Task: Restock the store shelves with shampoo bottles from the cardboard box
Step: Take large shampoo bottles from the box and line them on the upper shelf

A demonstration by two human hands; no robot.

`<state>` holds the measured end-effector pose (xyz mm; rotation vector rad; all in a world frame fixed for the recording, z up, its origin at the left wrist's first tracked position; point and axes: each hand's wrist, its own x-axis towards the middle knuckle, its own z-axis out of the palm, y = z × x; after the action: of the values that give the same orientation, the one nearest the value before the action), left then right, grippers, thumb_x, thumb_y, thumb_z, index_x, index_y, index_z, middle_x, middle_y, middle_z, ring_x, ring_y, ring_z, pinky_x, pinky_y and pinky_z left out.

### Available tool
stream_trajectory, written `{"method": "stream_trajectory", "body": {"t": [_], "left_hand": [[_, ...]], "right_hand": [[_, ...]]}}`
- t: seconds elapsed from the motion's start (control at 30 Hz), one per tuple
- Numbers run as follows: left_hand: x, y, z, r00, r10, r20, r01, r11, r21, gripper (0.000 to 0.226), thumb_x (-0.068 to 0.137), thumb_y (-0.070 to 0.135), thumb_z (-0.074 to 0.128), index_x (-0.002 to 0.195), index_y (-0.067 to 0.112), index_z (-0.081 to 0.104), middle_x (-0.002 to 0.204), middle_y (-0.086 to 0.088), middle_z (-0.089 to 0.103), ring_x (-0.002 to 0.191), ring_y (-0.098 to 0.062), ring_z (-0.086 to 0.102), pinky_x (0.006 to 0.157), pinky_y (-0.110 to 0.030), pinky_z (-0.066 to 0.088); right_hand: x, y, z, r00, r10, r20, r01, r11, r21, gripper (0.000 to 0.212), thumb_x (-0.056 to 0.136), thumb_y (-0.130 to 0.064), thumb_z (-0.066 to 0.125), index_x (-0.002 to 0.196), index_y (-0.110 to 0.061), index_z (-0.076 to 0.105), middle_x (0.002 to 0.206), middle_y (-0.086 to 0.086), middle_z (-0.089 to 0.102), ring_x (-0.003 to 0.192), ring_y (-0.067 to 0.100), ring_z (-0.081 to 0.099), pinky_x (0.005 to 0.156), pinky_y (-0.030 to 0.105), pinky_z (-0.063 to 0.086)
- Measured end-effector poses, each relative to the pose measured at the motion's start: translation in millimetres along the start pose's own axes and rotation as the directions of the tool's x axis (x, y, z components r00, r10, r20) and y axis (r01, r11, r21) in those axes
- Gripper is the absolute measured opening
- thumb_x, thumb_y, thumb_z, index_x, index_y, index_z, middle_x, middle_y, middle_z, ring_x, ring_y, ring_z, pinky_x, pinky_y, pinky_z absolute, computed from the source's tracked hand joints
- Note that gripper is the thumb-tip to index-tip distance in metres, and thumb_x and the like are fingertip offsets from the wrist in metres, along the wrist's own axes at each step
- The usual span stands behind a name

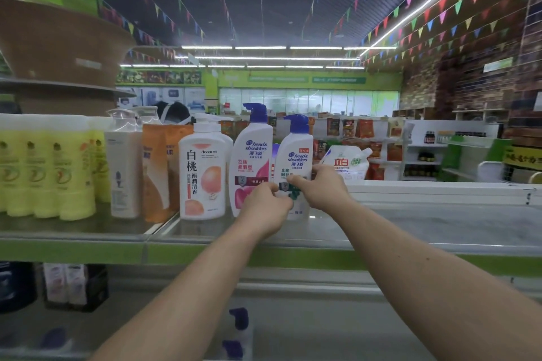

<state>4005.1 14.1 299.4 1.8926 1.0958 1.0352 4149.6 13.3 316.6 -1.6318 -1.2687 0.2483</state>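
A white shampoo bottle with a blue pump and green label (294, 155) stands upright on the shelf (410, 226). My left hand (265, 208) grips its lower left side and my right hand (321, 187) grips its lower right side, fingers curled round it. Just to its left stands a taller white shampoo bottle with a blue pump and pink label (252, 155), touching or nearly touching it. The cardboard box is out of view.
Left of the pink bottle stand a white peach-label bottle (202, 170), orange pouches (158, 173), a pale pump bottle (123, 164) and yellow bottles (47, 170). A white refill pouch (347, 163) lies behind on the right. Bare shelf stretches rightward. Blue-capped bottles (239, 331) sit blurred below.
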Motion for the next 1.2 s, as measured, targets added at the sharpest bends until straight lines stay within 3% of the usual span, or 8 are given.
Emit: {"method": "stream_trajectory", "body": {"t": [0.17, 0.43, 0.57, 0.67, 0.73, 0.8, 1.03, 1.2], "left_hand": [[2, -1, 0, 1.0, 0.01, -0.012, -0.01, 1.0, 0.014, 0.051, 0.097, 0.02, 0.056, 0.146, 0.015, 0.043, 0.14, -0.002, 0.052, 0.104, -0.012, 0.046, 0.077, -0.023, 0.038], [5, -2, 3, 1.0, 0.001, -0.021, -0.001, 1.0, 0.014, 0.055, 0.095, 0.024, 0.06, 0.145, 0.015, 0.042, 0.112, 0.005, 0.048, 0.081, -0.004, 0.046, 0.056, -0.019, 0.031], [-2, 1, 0, 0.999, 0.016, -0.045, -0.015, 1.0, 0.019, 0.052, 0.094, 0.025, 0.061, 0.143, 0.015, 0.046, 0.118, 0.002, 0.054, 0.089, -0.009, 0.051, 0.073, -0.024, 0.039], [-10, 5, -1, 0.996, 0.014, -0.085, -0.015, 1.0, -0.004, 0.035, 0.095, 0.023, 0.061, 0.129, 0.017, 0.056, 0.111, 0.004, 0.056, 0.098, -0.014, 0.05, 0.08, -0.03, 0.039], [-16, 9, 0, 0.993, 0.003, -0.116, -0.006, 1.0, -0.024, 0.02, 0.094, 0.023, 0.062, 0.114, 0.02, 0.06, 0.11, 0.004, 0.06, 0.097, -0.015, 0.054, 0.08, -0.031, 0.041], [-23, 12, 3, 0.988, -0.007, -0.155, 0.0, 0.999, -0.04, 0.019, 0.092, 0.025, 0.064, 0.11, 0.019, 0.061, 0.111, 0.002, 0.063, 0.098, -0.017, 0.056, 0.082, -0.033, 0.044], [-78, 32, 29, 0.947, -0.059, -0.316, 0.036, 0.996, -0.078, 0.018, 0.092, 0.025, 0.065, 0.107, 0.016, 0.065, 0.105, 0.003, 0.064, 0.101, -0.02, 0.058, 0.09, -0.036, 0.046], [-138, 41, 69, 0.929, -0.135, -0.346, 0.098, 0.988, -0.124, 0.008, 0.09, 0.024, 0.066, 0.094, 0.017, 0.067, 0.102, -0.004, 0.068, 0.099, -0.024, 0.064, 0.085, -0.037, 0.05]], "right_hand": [[0, -3, 3, 1.0, 0.003, -0.009, -0.004, 1.0, -0.021, 0.027, 0.09, -0.039, 0.07, 0.112, -0.023, 0.066, 0.111, -0.001, 0.072, 0.093, 0.017, 0.065, 0.076, 0.034, 0.056], [-8, -7, 1, 0.999, 0.037, 0.001, -0.037, 0.998, -0.043, 0.029, 0.092, -0.038, 0.068, 0.114, -0.02, 0.067, 0.109, -0.002, 0.072, 0.091, 0.016, 0.065, 0.066, 0.027, 0.05], [-22, -3, -7, 0.996, 0.088, 0.025, -0.087, 0.994, -0.06, 0.028, 0.095, -0.04, 0.062, 0.104, -0.013, 0.068, 0.099, 0.001, 0.071, 0.081, 0.011, 0.063, 0.064, 0.029, 0.05], [-39, 2, -19, 0.992, 0.128, 0.002, -0.128, 0.99, -0.052, 0.043, 0.095, -0.04, 0.061, 0.111, -0.002, 0.071, 0.109, 0.017, 0.072, 0.098, 0.027, 0.065, 0.084, 0.038, 0.052], [-52, 6, -30, 0.99, 0.141, -0.02, -0.142, 0.99, -0.019, 0.045, 0.096, -0.039, 0.06, 0.116, 0.001, 0.069, 0.116, 0.018, 0.07, 0.092, 0.023, 0.064, 0.084, 0.037, 0.048], [-64, 11, -42, 0.987, 0.156, -0.027, -0.155, 0.987, 0.035, 0.043, 0.096, -0.038, 0.06, 0.115, -0.001, 0.069, 0.117, 0.015, 0.069, 0.082, 0.016, 0.059, 0.082, 0.033, 0.044], [-101, 21, -97, 0.985, 0.171, -0.001, -0.167, 0.965, 0.203, 0.024, 0.087, -0.046, 0.067, 0.082, -0.022, 0.061, 0.1, 0.003, 0.07, 0.099, 0.026, 0.067, 0.096, 0.047, 0.054], [-146, 43, -149, 0.979, 0.173, 0.11, -0.196, 0.945, 0.263, 0.024, 0.085, -0.045, 0.07, 0.091, -0.021, 0.065, 0.096, 0.008, 0.071, 0.095, 0.031, 0.07, 0.09, 0.049, 0.057]]}}
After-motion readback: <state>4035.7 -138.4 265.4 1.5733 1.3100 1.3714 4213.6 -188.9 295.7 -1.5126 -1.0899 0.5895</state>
